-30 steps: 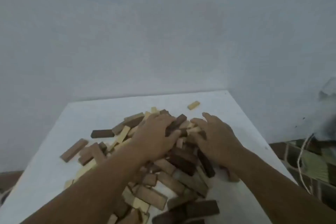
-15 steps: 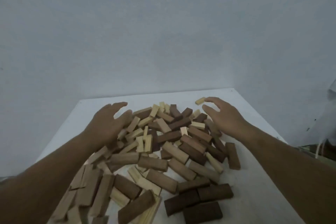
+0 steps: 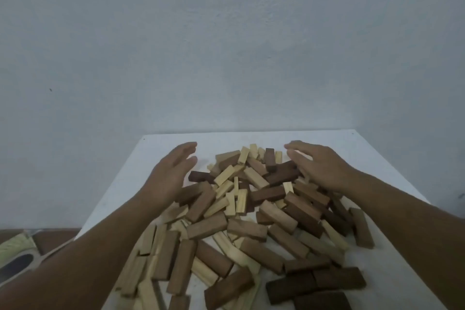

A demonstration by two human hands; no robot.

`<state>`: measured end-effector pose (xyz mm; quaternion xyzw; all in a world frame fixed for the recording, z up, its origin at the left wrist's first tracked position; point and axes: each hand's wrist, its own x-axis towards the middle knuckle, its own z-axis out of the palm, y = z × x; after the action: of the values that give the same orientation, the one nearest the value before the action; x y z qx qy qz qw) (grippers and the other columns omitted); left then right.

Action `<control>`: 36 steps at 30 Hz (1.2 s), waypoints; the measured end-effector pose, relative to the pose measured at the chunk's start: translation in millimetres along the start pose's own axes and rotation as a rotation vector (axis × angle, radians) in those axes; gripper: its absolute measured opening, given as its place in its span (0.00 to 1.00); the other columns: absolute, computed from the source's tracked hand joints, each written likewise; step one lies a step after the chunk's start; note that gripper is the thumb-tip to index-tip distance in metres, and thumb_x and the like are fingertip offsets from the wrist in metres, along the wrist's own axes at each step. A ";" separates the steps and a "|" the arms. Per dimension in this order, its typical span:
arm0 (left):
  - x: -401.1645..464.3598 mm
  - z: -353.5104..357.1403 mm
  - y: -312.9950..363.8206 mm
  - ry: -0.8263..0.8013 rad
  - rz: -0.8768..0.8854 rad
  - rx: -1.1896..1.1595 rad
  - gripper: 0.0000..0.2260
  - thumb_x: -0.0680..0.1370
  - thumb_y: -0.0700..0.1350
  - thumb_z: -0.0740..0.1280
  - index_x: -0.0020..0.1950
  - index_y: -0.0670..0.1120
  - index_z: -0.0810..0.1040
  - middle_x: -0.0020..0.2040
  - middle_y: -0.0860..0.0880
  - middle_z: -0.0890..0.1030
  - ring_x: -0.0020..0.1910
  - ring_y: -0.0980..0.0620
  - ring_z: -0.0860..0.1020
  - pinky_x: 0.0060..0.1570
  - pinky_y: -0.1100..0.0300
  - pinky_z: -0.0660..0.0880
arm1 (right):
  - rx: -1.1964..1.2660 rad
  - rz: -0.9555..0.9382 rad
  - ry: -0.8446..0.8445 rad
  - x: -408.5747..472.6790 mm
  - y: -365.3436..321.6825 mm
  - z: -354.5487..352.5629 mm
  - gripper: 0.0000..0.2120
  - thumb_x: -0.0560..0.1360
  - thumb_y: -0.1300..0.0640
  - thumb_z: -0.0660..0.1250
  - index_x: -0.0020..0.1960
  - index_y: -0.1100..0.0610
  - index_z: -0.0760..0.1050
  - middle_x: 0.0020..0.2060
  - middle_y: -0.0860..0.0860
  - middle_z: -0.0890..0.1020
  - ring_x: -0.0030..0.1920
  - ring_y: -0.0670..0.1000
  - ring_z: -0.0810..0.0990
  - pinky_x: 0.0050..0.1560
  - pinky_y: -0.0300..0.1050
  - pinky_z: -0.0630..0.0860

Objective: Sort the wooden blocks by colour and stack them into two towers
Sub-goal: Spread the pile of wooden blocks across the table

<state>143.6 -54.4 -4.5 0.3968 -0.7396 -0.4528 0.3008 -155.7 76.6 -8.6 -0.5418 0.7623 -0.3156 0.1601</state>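
Loosely heaped, the blocks cover the middle and near part of the white tabletop, pale and dark ones mixed and lying at every angle. Most lie flat, long axes running in all directions; several near pale ones point roughly away from the person, while two dark blocks at the near right lie crosswise, end to end. One dark block at the far edge of the heap points straight away. The left hand stands at the heap's left side, palm turned inward, fingers straight and close together, its heel touching blocks. The right hand mirrors it at the far right, fingers extended and slightly spread, resting against a dark block there. Neither hand grips anything. A grey wall rises behind the tabletop.
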 end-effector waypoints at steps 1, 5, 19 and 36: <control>-10.4 -9.5 -3.7 0.033 0.036 0.075 0.15 0.84 0.49 0.60 0.70 0.58 0.73 0.68 0.61 0.74 0.66 0.65 0.71 0.61 0.70 0.64 | -0.005 0.008 0.022 -16.3 -0.9 -4.7 0.19 0.81 0.40 0.56 0.68 0.42 0.73 0.71 0.40 0.70 0.70 0.42 0.69 0.67 0.40 0.62; -70.3 -38.8 -35.0 -0.038 -0.035 0.305 0.17 0.81 0.63 0.55 0.68 0.65 0.71 0.70 0.64 0.70 0.71 0.61 0.66 0.70 0.60 0.58 | -0.179 0.107 0.021 -99.4 4.0 7.5 0.30 0.76 0.32 0.49 0.74 0.43 0.62 0.77 0.46 0.60 0.76 0.51 0.57 0.74 0.56 0.58; -164.3 -7.6 -16.0 0.143 0.006 0.239 0.24 0.76 0.68 0.55 0.71 0.64 0.68 0.78 0.59 0.59 0.79 0.54 0.55 0.76 0.49 0.52 | -0.372 0.070 0.100 -192.9 -51.6 57.7 0.34 0.73 0.29 0.40 0.77 0.38 0.48 0.80 0.48 0.40 0.79 0.57 0.39 0.76 0.64 0.43; -175.0 87.5 33.7 0.073 0.458 0.769 0.14 0.80 0.57 0.55 0.61 0.59 0.75 0.64 0.60 0.76 0.71 0.53 0.68 0.77 0.42 0.47 | -0.349 0.138 0.025 -217.1 -19.6 29.6 0.25 0.84 0.43 0.43 0.79 0.46 0.49 0.80 0.47 0.50 0.80 0.55 0.45 0.77 0.61 0.42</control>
<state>150.9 143.0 -24.6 0.3215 -0.9117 -0.0525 0.2501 -45.6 264.6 -39.2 -0.5037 0.8429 -0.1733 0.0755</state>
